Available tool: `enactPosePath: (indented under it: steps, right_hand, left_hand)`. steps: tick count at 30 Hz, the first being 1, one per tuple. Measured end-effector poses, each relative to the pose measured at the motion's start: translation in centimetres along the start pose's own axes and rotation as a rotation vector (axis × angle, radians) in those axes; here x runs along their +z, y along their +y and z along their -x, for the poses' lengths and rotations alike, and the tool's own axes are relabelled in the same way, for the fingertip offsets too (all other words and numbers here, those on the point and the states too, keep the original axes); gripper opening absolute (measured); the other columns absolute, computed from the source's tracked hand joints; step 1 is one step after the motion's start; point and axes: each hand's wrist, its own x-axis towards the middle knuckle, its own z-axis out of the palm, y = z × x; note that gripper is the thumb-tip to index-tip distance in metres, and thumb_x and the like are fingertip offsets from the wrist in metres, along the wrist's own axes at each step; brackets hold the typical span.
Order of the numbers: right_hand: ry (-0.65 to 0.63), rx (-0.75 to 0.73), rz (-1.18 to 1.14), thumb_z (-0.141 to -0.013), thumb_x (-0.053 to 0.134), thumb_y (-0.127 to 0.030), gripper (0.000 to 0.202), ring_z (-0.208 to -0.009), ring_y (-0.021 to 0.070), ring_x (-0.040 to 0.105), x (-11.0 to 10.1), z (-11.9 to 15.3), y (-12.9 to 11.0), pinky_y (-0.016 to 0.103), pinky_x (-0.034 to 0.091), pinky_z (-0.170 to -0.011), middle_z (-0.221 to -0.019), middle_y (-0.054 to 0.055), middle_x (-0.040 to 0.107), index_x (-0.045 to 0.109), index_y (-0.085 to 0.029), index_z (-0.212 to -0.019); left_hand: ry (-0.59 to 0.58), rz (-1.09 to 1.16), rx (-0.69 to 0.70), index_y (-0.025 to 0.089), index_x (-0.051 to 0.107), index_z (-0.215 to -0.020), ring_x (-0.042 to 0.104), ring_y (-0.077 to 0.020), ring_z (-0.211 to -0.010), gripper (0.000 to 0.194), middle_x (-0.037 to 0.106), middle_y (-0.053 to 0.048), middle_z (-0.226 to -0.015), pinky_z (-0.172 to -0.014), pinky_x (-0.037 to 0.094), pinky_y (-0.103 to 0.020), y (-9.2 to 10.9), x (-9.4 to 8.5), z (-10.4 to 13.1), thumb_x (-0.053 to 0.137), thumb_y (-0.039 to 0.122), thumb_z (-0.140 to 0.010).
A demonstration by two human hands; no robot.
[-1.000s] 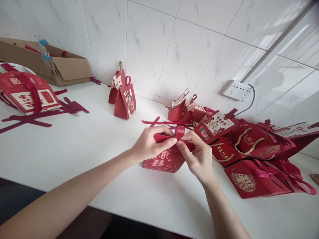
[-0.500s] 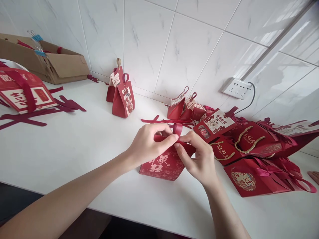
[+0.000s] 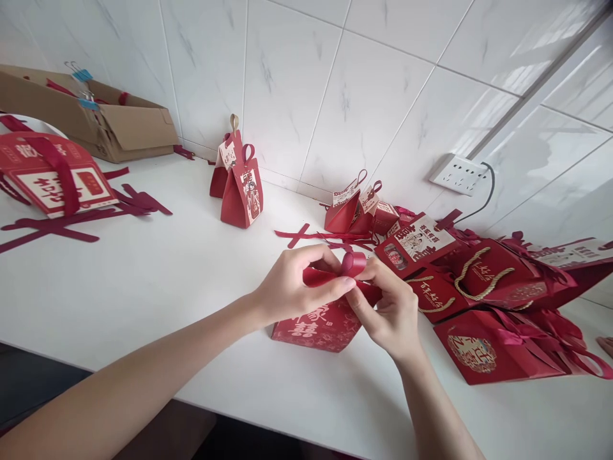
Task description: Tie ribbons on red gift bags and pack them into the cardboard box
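A red paper box (image 3: 318, 331) with pale pink characters stands on the white table (image 3: 158, 287), in front of me. At its top, my left hand (image 3: 306, 284) pinches the upper edge and the base of a dark red ribbon loop (image 3: 353, 263), thumb pointing right. My right hand (image 3: 390, 306) grips the box's top edge just right of the loop, its thumb and forefinger close to my left thumb. The loop stands up between the two hands. My fingers cover most of the box's top, so the ribbon's lower part is hidden.
Small red boxes (image 3: 242, 191) stand near the tiled wall. Red gift boxes (image 3: 483, 348) crowd the right side. Ribbon strips (image 3: 138, 201) and a red card box (image 3: 57, 176) lie left, before a cardboard carton (image 3: 138, 131). Another person's fingers (image 3: 606, 345) show at the right edge.
The ribbon loop has tilted to the right and looks wider. Both hands stay on the box top with small finger shifts. The whole view has moved slightly.
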Motion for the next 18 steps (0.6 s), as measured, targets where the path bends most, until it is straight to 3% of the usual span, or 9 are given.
enactPosePath:
  steps: [5,12,18]
  right_hand:
    - [0.002,0.059,-0.068,-0.084,0.056,-0.018,0.005,-0.064,0.0118,0.048,0.1,0.0,0.2,0.025,0.038,-0.057,-0.072,0.000,0.054,0.056,-0.019,-0.079]
    - [0.014,0.050,-0.125,-0.086,0.053,-0.019,0.010,-0.060,0.0100,0.044,0.2,0.1,0.3,0.024,0.035,-0.056,-0.067,-0.003,0.049,0.055,-0.019,-0.075]
    - [0.218,0.152,-0.158,-0.082,0.065,-0.024,0.008,-0.069,0.0116,0.053,1.5,0.3,-0.2,0.024,0.042,-0.063,-0.074,-0.002,0.059,0.060,-0.021,-0.076]
  left_hand:
    - [-0.105,0.031,-0.009,0.017,0.057,-0.072,0.061,-0.0127,-0.070,0.004,0.064,-0.001,-0.075,-0.065,0.049,-0.022,-0.2,-0.6,-0.5,0.059,0.018,-0.075]
    - [-0.102,0.025,0.008,0.017,0.057,-0.073,0.058,-0.0099,-0.066,0.005,0.061,0.002,-0.071,-0.062,0.047,-0.019,-0.4,-0.5,-0.3,0.057,0.012,-0.072]
    - [-0.051,-0.070,0.017,0.018,0.057,-0.078,0.052,-0.0089,-0.063,0.008,0.056,0.004,-0.068,-0.059,0.045,-0.019,-0.5,-0.5,-0.3,0.060,0.014,-0.071]
